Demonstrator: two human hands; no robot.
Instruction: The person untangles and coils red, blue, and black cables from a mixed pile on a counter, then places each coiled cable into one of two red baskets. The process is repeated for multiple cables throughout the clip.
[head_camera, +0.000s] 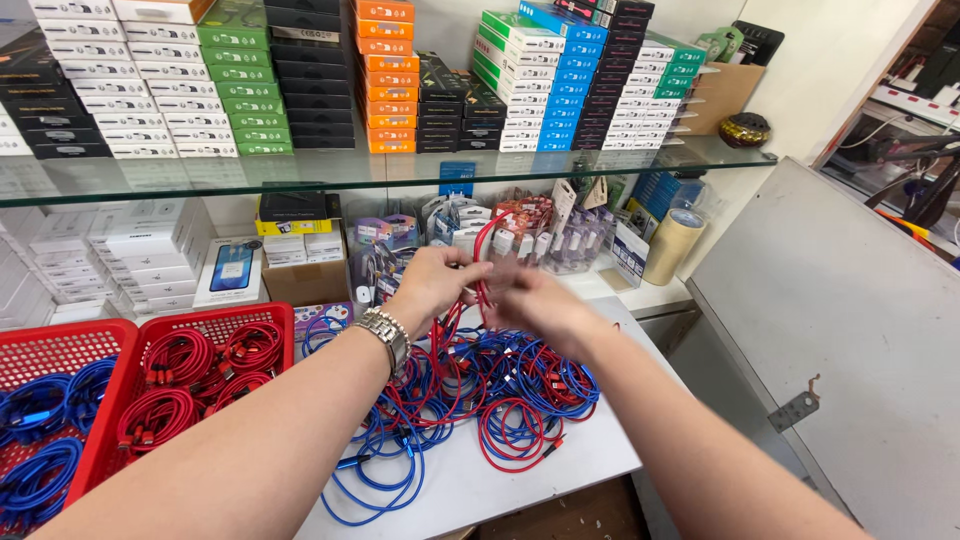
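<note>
Red braided cable (481, 262) loops up between two hands, above a tangled heap of cables (470, 395) on the white surface (520, 480). The left hand (435, 285), a metal watch (386, 335) at its wrist, pinches the cable; the blurred right hand (535, 305) also closes on it. Two red plastic mesh baskets (200, 325) at left hold coiled cables, red in one, blue in the other. One glass shelf (400, 170) carries stacked flat boxes, and a tape roll (673, 245) stands right.
</note>
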